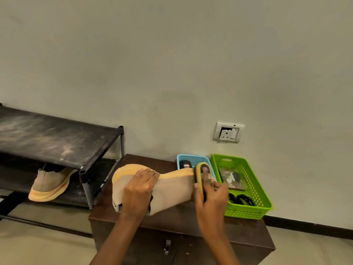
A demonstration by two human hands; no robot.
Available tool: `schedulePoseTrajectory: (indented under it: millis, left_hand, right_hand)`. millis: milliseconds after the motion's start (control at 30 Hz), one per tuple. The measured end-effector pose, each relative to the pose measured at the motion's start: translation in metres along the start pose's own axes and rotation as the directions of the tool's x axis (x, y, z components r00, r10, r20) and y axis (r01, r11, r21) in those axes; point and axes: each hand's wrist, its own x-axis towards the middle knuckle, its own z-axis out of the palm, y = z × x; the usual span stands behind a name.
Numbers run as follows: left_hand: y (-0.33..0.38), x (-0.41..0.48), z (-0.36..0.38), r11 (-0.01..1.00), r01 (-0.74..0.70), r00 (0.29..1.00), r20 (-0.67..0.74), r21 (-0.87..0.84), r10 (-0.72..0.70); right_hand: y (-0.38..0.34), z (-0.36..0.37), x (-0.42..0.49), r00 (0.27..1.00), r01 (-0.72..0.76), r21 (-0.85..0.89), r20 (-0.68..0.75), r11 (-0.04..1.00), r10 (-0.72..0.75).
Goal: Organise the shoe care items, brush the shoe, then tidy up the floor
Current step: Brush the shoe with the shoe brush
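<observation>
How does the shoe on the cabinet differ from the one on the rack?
The cabinet shoe lies on its side, held by the left hand, with the right hand holding a brush at its end. The rack shoe leans untouched on the lower shelf. Both are beige with yellow soles.

Left hand [140,190] and right hand [211,197] are bare, on slim bare forearms [114,240].

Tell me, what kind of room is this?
Probably a shoe corner in a home: a black shoe rack with a beige shoe on its lower shelf, a wall socket, and a green basket on a brown cabinet.
</observation>
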Motion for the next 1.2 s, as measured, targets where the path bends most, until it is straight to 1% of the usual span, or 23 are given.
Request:
schedulePoseTrajectory:
  millis: [67, 100, 133, 167, 200, 233, 267, 300, 367, 433, 467, 533, 600, 633, 667, 733, 800, 833, 900, 1000, 1033, 1100, 1200]
  left_hand:
    - [0.0, 0.001, 0.0, 0.999, -0.043, 0.999, -0.005, 0.019, 0.043]
    - [0.002, 0.001, 0.0, 0.997, -0.066, 0.998, -0.006, 0.032, 0.067]
    - [0.005, 0.003, 0.002, 0.995, -0.089, 0.996, -0.01, 0.047, 0.089]
    - [0.007, 0.003, 0.003, 0.993, -0.105, 0.994, -0.011, 0.06, 0.106]
    - [0.009, 0.004, 0.005, 0.992, -0.111, 0.994, -0.01, 0.065, 0.112]
    - [0.01, 0.004, 0.006, 0.992, -0.109, 0.994, -0.01, 0.061, 0.11]
    - [0.01, 0.003, 0.006, 0.993, -0.1, 0.995, -0.01, 0.054, 0.101]
    - [0.008, 0.002, 0.005, 0.995, -0.087, 0.996, -0.008, 0.049, 0.088]
    - [0.007, 0.002, 0.002, 0.997, -0.067, 0.998, 0.003, 0.048, 0.067]
    - [0.007, 0.002, 0.002, 0.996, -0.076, 0.997, 0.005, 0.049, 0.076]
    - [0.008, 0.003, 0.003, 0.995, -0.089, 0.996, 0.001, 0.048, 0.09]
    - [0.01, 0.003, 0.008, 0.991, -0.127, 0.992, -0.013, 0.052, 0.128]
    - [0.01, 0.001, 0.012, 0.981, -0.182, 0.982, -0.038, 0.072, 0.185]
    - [0.01, 0.001, 0.013, 0.976, -0.203, 0.977, -0.047, 0.081, 0.207]
    - [0.01, 0.002, 0.012, 0.974, -0.211, 0.975, -0.048, 0.088, 0.215]
    - [0.011, 0.003, 0.006, 0.976, -0.197, 0.979, -0.039, 0.091, 0.201]
    - [0.012, 0.005, 0.002, 0.976, -0.198, 0.979, -0.03, 0.094, 0.201]
    - [0.013, 0.005, 0.002, 0.974, -0.206, 0.977, -0.031, 0.091, 0.209]
    - [0.014, 0.005, 0.006, 0.971, -0.224, 0.974, -0.028, 0.077, 0.227]
    - [0.013, 0.002, 0.009, 0.981, -0.184, 0.982, -0.023, 0.065, 0.186]
    - [0.012, 0.001, 0.009, 0.988, -0.148, 0.989, -0.025, 0.045, 0.149]
    - [0.011, 0.0, 0.008, 0.998, -0.065, 0.997, -0.04, -0.003, 0.065]
    - [0.011, 0.0, 0.008, 0.998, 0.035, 0.998, -0.043, -0.056, -0.037]
  right_hand:
    - [0.017, -0.008, 0.009, 0.976, -0.211, -0.015, -0.066, 0.977, 0.209]
    - [0.015, -0.009, 0.007, 0.965, -0.26, -0.004, -0.049, 0.966, 0.259]
    - [0.004, -0.008, 0.001, 0.969, -0.249, 0.024, -0.002, 0.968, 0.249]
    - [-0.013, -0.004, -0.009, 0.983, -0.176, 0.061, 0.056, 0.982, 0.173]
    - [-0.03, 0.001, -0.021, 0.994, -0.058, 0.088, 0.097, 0.994, 0.049]
    - [-0.043, 0.007, -0.031, 0.991, 0.053, 0.088, 0.114, 0.995, -0.063]
    - [-0.047, 0.011, -0.033, 0.986, 0.113, 0.083, 0.113, 0.99, -0.122]
    - [-0.044, 0.011, -0.026, 0.992, 0.08, 0.074, 0.09, 0.994, -0.087]
    - [-0.016, 0.005, -0.007, 0.987, -0.15, 0.086, 0.068, 0.985, 0.144]
    - [0.015, -0.006, 0.007, 0.926, -0.375, 0.007, 0.04, 0.927, 0.375]
    - [0.019, -0.01, 0.009, 0.91, -0.411, -0.039, 0.034, 0.911, 0.413]
    - [-0.006, -0.007, 0.0, 0.931, -0.351, -0.005, 0.1, 0.936, 0.35]
    - [-0.041, -0.002, -0.014, 0.946, -0.223, 0.067, 0.256, 0.972, 0.199]
    - [-0.047, 0.0, -0.02, 0.944, -0.188, 0.092, 0.292, 0.978, 0.153]
    - [-0.045, -0.001, -0.019, 0.942, -0.185, 0.098, 0.303, 0.978, 0.148]
    - [-0.016, -0.005, -0.003, 0.938, -0.26, -0.004, 0.235, 0.966, 0.253]
    - [0.023, -0.011, 0.013, 0.871, -0.406, -0.195, 0.211, 0.893, 0.443]
    - [0.03, -0.012, 0.014, 0.838, -0.439, -0.271, 0.221, 0.857, 0.499]
    - [0.01, -0.009, 0.01, 0.854, -0.398, -0.264, 0.243, 0.878, 0.46]
    - [-0.043, -0.003, -0.009, 0.898, -0.247, -0.104, 0.35, 0.963, 0.268]
    - [-0.044, -0.002, -0.012, 0.907, -0.237, -0.059, 0.344, 0.97, 0.243]
    - [-0.021, -0.006, -0.005, 0.934, -0.264, -0.041, 0.238, 0.964, 0.266]
    - [0.024, -0.015, 0.009, 0.896, -0.439, -0.033, 0.058, 0.898, 0.44]
